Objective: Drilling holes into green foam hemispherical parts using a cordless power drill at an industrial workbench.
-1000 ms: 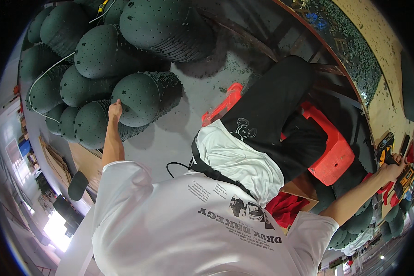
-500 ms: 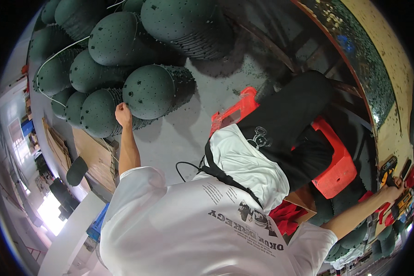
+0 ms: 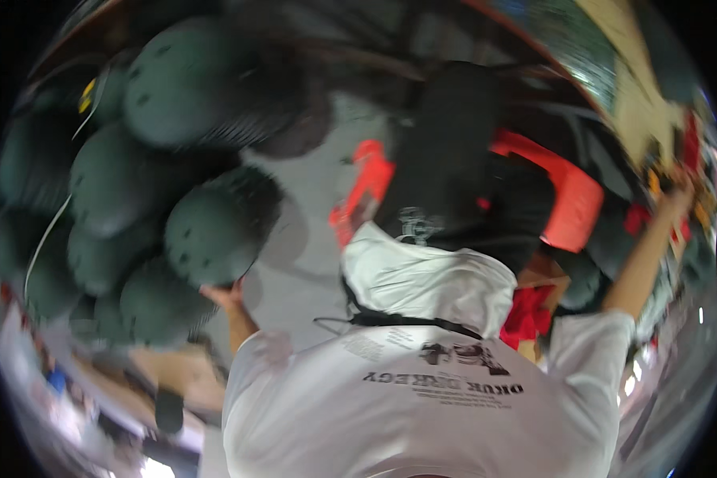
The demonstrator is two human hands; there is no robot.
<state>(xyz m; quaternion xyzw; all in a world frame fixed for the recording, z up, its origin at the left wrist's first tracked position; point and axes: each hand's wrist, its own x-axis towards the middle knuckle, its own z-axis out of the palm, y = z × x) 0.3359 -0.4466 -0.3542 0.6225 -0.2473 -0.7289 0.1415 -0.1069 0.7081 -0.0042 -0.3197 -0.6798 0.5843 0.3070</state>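
Note:
A leaning stack of dark green, dome-ended shells with small dark studs is at the left. My left hand is at its lower edge, fingers apart and seemingly against the rim; blur hides the exact contact. Far to the right, my right hand is stretched to the table edge, beside yellow-and-black tools and a red item. Motion smears its fingers, so whether it holds anything does not show.
More dark green stacks crowd the left, with a pale cord across them. I sit on a red plastic stool. A wooden table curves along the right. Red cloth lies in a cardboard box; brown cardboard is lower left.
The view has swung, shifting the stacks lower and leftward. My left hand has gone from closed fingers beside the near stack to spread fingers under its edge. The right arm stays stretched out.

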